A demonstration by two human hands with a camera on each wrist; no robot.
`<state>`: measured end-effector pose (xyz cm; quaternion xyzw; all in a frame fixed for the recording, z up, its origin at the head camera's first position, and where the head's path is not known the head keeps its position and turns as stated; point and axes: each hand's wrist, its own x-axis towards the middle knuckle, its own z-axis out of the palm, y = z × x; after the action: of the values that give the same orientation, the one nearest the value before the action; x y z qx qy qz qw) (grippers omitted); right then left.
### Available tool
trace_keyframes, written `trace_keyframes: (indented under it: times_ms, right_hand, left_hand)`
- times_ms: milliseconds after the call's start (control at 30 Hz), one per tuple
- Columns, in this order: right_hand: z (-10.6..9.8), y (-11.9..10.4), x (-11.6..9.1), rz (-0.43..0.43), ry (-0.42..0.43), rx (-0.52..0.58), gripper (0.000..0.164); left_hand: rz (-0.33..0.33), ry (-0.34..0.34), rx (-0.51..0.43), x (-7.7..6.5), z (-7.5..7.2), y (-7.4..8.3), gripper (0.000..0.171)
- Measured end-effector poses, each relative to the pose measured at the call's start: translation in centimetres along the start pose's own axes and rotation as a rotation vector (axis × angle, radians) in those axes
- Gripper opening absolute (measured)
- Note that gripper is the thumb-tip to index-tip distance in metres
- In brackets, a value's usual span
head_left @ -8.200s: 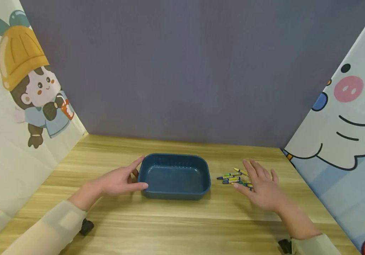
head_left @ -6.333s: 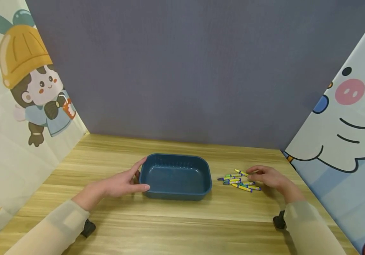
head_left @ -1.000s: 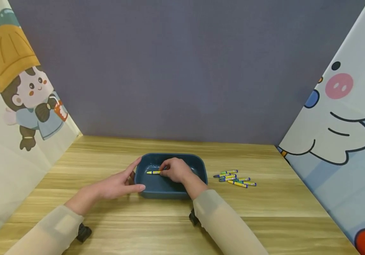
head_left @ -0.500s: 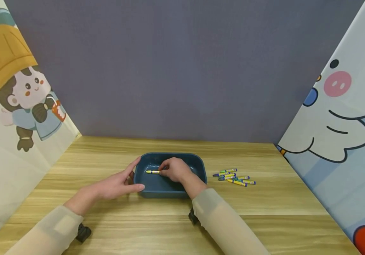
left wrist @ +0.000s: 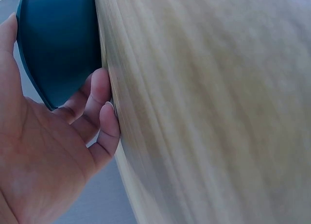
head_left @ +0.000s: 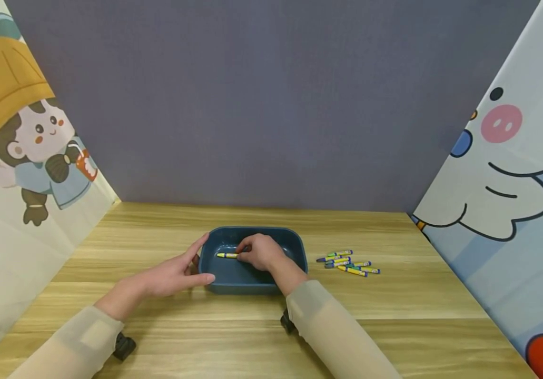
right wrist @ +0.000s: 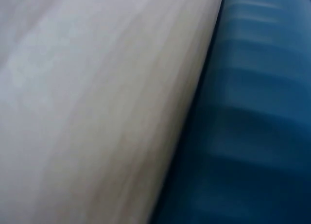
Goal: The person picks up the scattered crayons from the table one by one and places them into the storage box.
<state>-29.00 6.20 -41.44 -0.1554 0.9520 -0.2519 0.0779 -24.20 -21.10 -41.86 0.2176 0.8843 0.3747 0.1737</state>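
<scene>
My left hand [head_left: 171, 275] holds the left end of a dark blue rectangular box [head_left: 252, 288]; its thumb lies over the front left corner and its index finger reaches the back left corner. The left wrist view shows the curled fingers [left wrist: 99, 88] against the outer wall of the box [left wrist: 58, 39]. Inside the box, my right hand [head_left: 264, 253] pinches the right end of a yellow-wrapped crayon [head_left: 226, 255], which lies flat and points left, low over or on the floor; contact cannot be told. The right wrist view shows the box wall [right wrist: 252, 112] but no fingers.
Several more crayons [head_left: 353, 271] in yellow and blue wrappers lie in a loose pile to the right of the box on the wooden table [head_left: 205, 331]. A grey panel [head_left: 271, 105] stands behind, with printed cloths at both sides.
My right hand has gone from the pile leftward into the box, carrying a crayon from the pile's far right side. During the last second both hands have stayed nearly still.
</scene>
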Motion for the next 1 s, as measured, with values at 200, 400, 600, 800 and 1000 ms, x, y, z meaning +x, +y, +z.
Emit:
trace_keyframes:
  times_ms: [200,400,600,800,1000]
  right_hand:
    - [0.1,0.0,0.0,-0.004,0.002,-0.001,0.017]
    - [0.0,0.2,0.1,-0.02,0.025,0.013,0.015]
    - [-0.3,0.3,0.0,-0.028,0.043,0.045,0.015]
    - [-0.5,0.5,0.2,-0.053,0.051,0.104,0.019]
    - [-2.1,0.2,-0.9,-0.114,0.068,0.28,0.022]
  left_hand:
    - [-0.011,0.003,0.004,0.0,0.0,-0.1,0.107]
    - [-0.012,0.006,0.0,-0.1,0.0,-0.1,0.108]
    - [-0.013,-0.003,-0.009,-0.1,0.0,0.1,0.108]
    - [-0.007,-0.008,-0.014,-0.1,0.0,0.0,0.108]
    - [0.0,-0.009,-0.014,-0.1,0.0,0.0,0.108]
